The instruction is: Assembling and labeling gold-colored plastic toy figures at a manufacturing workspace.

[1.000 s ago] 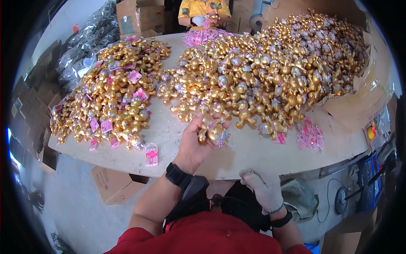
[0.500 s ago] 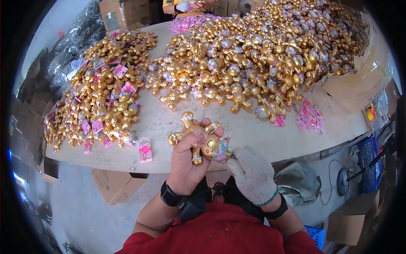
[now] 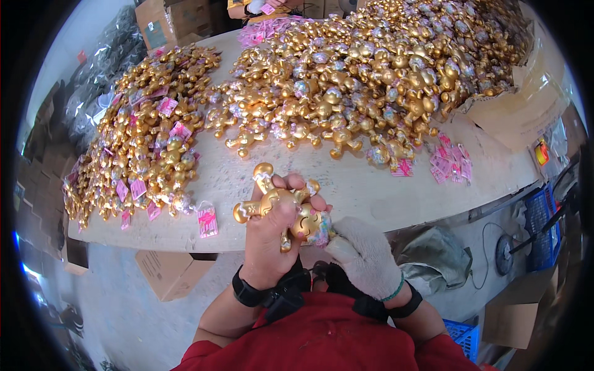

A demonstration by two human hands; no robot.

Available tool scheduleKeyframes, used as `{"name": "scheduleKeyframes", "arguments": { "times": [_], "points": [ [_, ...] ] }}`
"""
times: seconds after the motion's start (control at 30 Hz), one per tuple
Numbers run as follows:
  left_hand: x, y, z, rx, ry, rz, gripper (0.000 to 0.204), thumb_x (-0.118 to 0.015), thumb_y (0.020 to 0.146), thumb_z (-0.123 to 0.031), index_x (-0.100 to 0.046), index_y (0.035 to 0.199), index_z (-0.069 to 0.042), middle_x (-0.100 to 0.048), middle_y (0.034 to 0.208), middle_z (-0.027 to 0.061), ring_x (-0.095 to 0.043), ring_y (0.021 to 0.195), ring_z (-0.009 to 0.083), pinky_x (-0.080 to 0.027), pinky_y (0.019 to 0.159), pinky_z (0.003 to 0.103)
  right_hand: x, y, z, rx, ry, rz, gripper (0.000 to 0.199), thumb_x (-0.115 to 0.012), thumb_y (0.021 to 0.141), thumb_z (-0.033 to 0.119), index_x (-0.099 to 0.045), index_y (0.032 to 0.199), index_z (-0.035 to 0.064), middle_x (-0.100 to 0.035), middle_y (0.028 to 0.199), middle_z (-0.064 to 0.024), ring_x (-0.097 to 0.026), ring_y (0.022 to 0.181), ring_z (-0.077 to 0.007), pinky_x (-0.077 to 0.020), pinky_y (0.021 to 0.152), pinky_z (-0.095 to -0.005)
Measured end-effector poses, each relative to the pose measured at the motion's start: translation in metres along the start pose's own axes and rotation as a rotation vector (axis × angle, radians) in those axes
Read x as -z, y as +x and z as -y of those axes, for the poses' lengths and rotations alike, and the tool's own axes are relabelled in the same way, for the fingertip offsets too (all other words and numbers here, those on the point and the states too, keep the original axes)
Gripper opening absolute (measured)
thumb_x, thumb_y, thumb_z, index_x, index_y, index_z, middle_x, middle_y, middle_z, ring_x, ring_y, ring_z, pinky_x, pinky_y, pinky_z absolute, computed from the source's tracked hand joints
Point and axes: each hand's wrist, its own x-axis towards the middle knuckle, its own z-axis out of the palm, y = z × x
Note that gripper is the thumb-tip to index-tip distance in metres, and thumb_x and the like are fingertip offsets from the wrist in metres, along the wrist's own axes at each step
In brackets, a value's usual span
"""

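Observation:
My bare left hand (image 3: 267, 238) is closed round a gold gingerbread-man figure (image 3: 307, 222) with a smiling face and white trim on its limbs. Its head, topped with pastel-coloured decoration, points toward my right hand. My right hand (image 3: 366, 256), in a pale knitted glove, is pinched at the top of that head. Whatever lies between the gloved fingertips is too small to make out. Left of my left hand, a pink tag (image 3: 208, 221) with a loop lies near the table's front edge.
Gold figures with pink tags form a left pile (image 3: 139, 117); a larger pile (image 3: 365, 80) covers the back and right. More pink tags (image 3: 450, 162) lie at the right. Across the table (image 3: 365, 191) another person's hand (image 3: 255, 6) handles a tag. Cardboard boxes (image 3: 167, 272) stand below.
The figure has turned slightly in my left hand's grip, its legs shifting left. My gloved hand has come a little nearer to me, staying at the figure's head. The view has shifted slightly.

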Motion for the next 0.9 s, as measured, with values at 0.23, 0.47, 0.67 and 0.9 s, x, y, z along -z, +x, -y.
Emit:
{"name": "scheduleKeyframes", "arguments": {
  "times": [0.23, 0.47, 0.67, 0.9],
  "points": [
    [-0.009, -0.007, 0.003, -0.115, 0.099, 0.091, 0.034, -0.061, 0.083, 0.002, -0.044, 0.109, -0.011, -0.053, 0.110, 0.0088, -0.064, 0.095, 0.0302, -0.056, 0.080, 0.044, -0.004, -0.007, -0.010, 0.103, 0.009, -0.033, 0.015, -0.055, 0.090, 0.017, -0.059, 0.088, 0.0027, -0.054, 0.077, -0.0135, -0.056, 0.071, -0.0325, -0.0448, 0.064, -0.0390],
    [-0.009, -0.009, 0.005, -0.128, 0.165, 0.174, 0.039, -0.062, 0.079, 0.005, -0.041, 0.109, -0.010, -0.053, 0.108, 0.0114, -0.063, 0.092, 0.0324, -0.055, 0.080, 0.045, -0.003, -0.014, -0.013, -0.293, 0.590, 0.117, 0.020, -0.056, 0.091, 0.016, -0.065, 0.101, 0.0012, -0.062, 0.086, -0.0027, -0.057, 0.075, -0.0110, -0.0465, 0.068, -0.0279],
    [-0.010, -0.009, 0.003, -0.094, 0.208, 0.245, 0.042, -0.064, 0.079, 0.007, -0.040, 0.108, -0.010, -0.053, 0.109, 0.0123, -0.063, 0.093, 0.0317, -0.054, 0.082, 0.046, 0.001, -0.010, -0.002, -0.374, 0.690, 0.149, 0.019, -0.053, 0.089, 0.013, -0.065, 0.098, 0.0017, -0.052, 0.071, 0.0056, -0.045, 0.062, -0.0023, -0.0356, 0.054, -0.0202],
    [-0.003, -0.005, -0.003, 0.002, 0.291, 0.314, 0.039, -0.064, 0.080, 0.007, -0.039, 0.105, -0.010, -0.054, 0.107, 0.0133, -0.063, 0.094, 0.0293, -0.054, 0.081, 0.044, -0.004, -0.014, -0.019, -0.520, 1.084, 0.250, 0.025, -0.056, 0.087, 0.019, -0.065, 0.099, -0.0003, -0.045, 0.066, 0.0076, -0.037, 0.057, -0.0012, -0.0283, 0.050, -0.0199]
  ]
}}
